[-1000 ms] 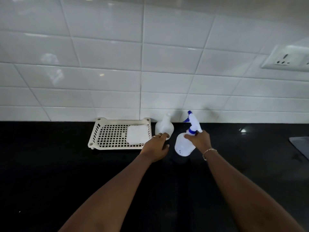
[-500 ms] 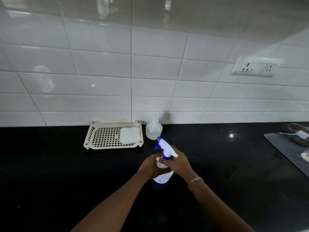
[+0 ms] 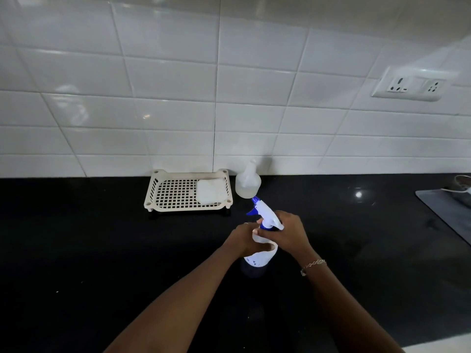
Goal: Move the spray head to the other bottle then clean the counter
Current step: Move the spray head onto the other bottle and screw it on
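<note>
While fingers (image 3: 265, 231) pinch it, spray head (image 3: 265, 215) stays mounted.

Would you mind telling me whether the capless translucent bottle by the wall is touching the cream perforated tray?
Apart. The head view shows a strip of black counter between the bottle and the tray.

Kitchen: tiled backsplash (image 3: 168, 80), black counter (image 3: 76, 250).

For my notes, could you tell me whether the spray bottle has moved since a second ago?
Yes: the spray bottle came toward the person, away from the rack.
</note>
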`<move>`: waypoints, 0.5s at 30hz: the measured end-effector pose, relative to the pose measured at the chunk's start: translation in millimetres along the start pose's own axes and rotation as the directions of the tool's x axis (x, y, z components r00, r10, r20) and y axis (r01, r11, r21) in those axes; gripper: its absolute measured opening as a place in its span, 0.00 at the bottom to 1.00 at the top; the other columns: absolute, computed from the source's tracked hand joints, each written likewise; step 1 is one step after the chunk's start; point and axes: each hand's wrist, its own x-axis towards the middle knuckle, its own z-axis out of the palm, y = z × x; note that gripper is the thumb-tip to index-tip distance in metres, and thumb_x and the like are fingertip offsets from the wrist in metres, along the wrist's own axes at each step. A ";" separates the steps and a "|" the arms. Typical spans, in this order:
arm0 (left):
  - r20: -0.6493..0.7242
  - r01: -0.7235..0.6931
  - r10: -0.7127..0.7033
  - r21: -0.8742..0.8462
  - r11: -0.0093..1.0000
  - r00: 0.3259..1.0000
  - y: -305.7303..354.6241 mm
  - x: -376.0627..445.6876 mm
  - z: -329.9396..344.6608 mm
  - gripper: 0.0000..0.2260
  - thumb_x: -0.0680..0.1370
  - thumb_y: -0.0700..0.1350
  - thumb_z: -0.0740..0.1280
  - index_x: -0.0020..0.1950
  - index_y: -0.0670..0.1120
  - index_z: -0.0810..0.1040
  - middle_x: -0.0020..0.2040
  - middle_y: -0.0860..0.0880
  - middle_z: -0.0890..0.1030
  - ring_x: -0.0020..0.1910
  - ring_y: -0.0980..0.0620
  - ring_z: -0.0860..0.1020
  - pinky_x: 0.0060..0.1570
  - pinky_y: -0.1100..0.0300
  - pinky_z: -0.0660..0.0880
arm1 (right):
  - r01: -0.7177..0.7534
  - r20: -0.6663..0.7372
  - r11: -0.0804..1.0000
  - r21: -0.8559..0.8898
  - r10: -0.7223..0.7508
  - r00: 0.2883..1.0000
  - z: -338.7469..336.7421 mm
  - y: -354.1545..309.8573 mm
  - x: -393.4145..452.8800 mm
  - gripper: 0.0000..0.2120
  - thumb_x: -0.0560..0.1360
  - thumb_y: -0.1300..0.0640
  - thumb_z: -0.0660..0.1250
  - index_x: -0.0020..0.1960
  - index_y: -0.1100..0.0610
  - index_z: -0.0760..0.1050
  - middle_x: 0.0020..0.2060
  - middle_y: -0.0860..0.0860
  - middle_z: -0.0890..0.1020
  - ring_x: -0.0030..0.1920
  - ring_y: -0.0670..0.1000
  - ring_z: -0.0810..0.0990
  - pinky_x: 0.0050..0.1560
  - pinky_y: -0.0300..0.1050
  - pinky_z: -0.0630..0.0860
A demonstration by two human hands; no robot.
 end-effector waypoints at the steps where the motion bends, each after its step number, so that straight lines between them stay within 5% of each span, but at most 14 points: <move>1: 0.003 0.004 -0.004 -0.002 1.000 1.000 1.6 1.8 -0.4 0.24 0.67 0.62 0.69 0.59 0.53 0.76 0.58 0.51 0.81 0.56 0.49 0.79 0.50 0.59 0.74 | 0.005 0.022 1.000 0.000 -0.005 1.000 -3.9 -1.0 1.4 0.14 0.63 0.49 0.78 0.46 0.53 0.83 0.40 0.44 0.84 0.41 0.42 0.81 0.45 0.32 0.75; 5: 0.036 0.034 -0.031 -0.067 0.997 0.999 -11.6 4.8 1.5 0.33 0.65 0.63 0.72 0.67 0.54 0.71 0.63 0.50 0.78 0.61 0.48 0.77 0.58 0.55 0.75 | 0.001 0.106 1.000 0.027 -0.004 0.994 0.2 -3.4 4.2 0.08 0.64 0.53 0.78 0.39 0.44 0.81 0.31 0.32 0.78 0.37 0.32 0.79 0.41 0.21 0.70; 11: 0.081 -0.078 0.095 -0.185 0.980 0.992 -17.4 1.9 0.5 0.31 0.68 0.56 0.76 0.68 0.52 0.72 0.64 0.50 0.78 0.62 0.50 0.76 0.64 0.50 0.74 | -0.113 0.384 0.983 0.144 0.049 0.922 -13.2 -2.1 13.9 0.14 0.63 0.58 0.80 0.33 0.40 0.80 0.31 0.34 0.83 0.36 0.35 0.81 0.37 0.26 0.73; 15: 0.129 -0.073 0.112 -0.274 0.959 0.985 -23.0 2.6 0.4 0.33 0.67 0.54 0.77 0.69 0.54 0.69 0.66 0.54 0.75 0.65 0.54 0.73 0.66 0.54 0.71 | -0.150 0.489 0.974 0.170 0.049 0.871 -15.9 3.1 22.3 0.13 0.63 0.55 0.79 0.41 0.40 0.81 0.39 0.41 0.85 0.44 0.41 0.83 0.42 0.30 0.76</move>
